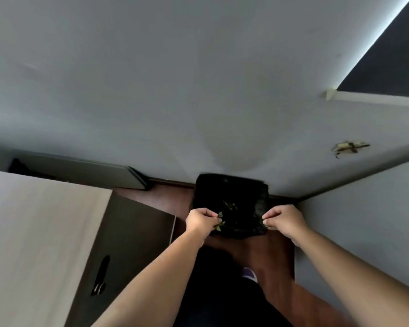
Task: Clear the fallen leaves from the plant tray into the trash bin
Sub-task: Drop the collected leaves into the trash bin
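Two hands; one bin (black-lined); one cabinet.

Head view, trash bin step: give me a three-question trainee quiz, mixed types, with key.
1. True or false: the left hand holds green leaves at the edge of the trash bin.
2. Multiple choice: the bin stands A) on the cabinet, B) on the floor by the wall, C) in a sink.
3. Fill in: the right hand is pinched at the bin's ____ liner.

Key: 1 true; 2 B; 3 black. Whether the right hand actually grips the liner or holds something small cannot be told.
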Demonstrator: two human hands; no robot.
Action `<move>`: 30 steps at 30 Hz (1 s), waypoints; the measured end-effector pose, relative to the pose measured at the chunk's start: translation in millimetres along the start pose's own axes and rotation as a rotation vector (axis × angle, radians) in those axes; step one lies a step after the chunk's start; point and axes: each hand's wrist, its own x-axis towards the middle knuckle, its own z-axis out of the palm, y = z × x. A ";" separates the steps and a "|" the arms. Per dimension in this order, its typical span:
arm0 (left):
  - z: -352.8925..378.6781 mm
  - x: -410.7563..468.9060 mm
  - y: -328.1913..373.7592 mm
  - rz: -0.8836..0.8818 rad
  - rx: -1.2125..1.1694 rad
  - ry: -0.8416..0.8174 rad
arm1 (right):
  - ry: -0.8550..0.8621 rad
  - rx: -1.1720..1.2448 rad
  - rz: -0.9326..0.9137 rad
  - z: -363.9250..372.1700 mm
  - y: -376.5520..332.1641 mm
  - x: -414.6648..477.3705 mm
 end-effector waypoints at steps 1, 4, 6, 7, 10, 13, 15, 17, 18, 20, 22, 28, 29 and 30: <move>5.6 9.7 3.3 -0.017 0.002 -0.004 | 0.009 0.040 0.027 2.4 4.1 8.7; 18.3 34.4 22.0 -0.051 -0.033 -0.033 | 0.004 0.169 0.063 9.3 2.0 29.4; 24.5 48.3 35.7 -0.086 -0.039 -0.081 | -0.043 0.242 0.107 11.0 -2.5 40.9; 24.6 52.6 42.2 -0.092 -0.027 -0.104 | -0.090 0.242 0.133 11.0 -6.3 44.0; 20.7 60.8 55.2 -0.117 -0.011 -0.154 | -0.127 0.214 0.165 6.7 -12.9 48.0; 9.9 59.8 58.9 -0.108 0.024 -0.153 | -0.059 0.207 0.116 -3.8 -17.2 41.7; 1.3 53.6 57.9 -0.088 0.059 -0.148 | -0.039 0.168 0.097 -10.8 -20.6 34.9; -8.6 40.1 58.4 -0.057 0.073 -0.125 | -0.058 0.120 0.065 -15.6 -28.8 25.5; -14.0 32.4 59.1 -0.039 0.075 -0.109 | -0.074 0.087 0.046 -17.1 -34.9 21.3; -25.4 16.5 60.8 0.015 0.068 -0.070 | -0.110 0.017 -0.011 -17.1 -51.7 12.8; -42.1 -6.3 62.3 0.079 0.062 -0.013 | -0.138 -0.049 -0.099 -12.7 -75.3 0.3; -121.4 -87.1 39.3 0.161 -0.072 0.187 | -0.302 -0.192 -0.381 43.3 -158.5 -54.6; -134.7 -101.2 30.0 0.162 -0.086 0.210 | -0.336 -0.221 -0.430 57.2 -170.0 -67.6; -151.8 -118.3 15.9 0.159 -0.100 0.248 | -0.385 -0.258 -0.493 75.4 -182.0 -85.7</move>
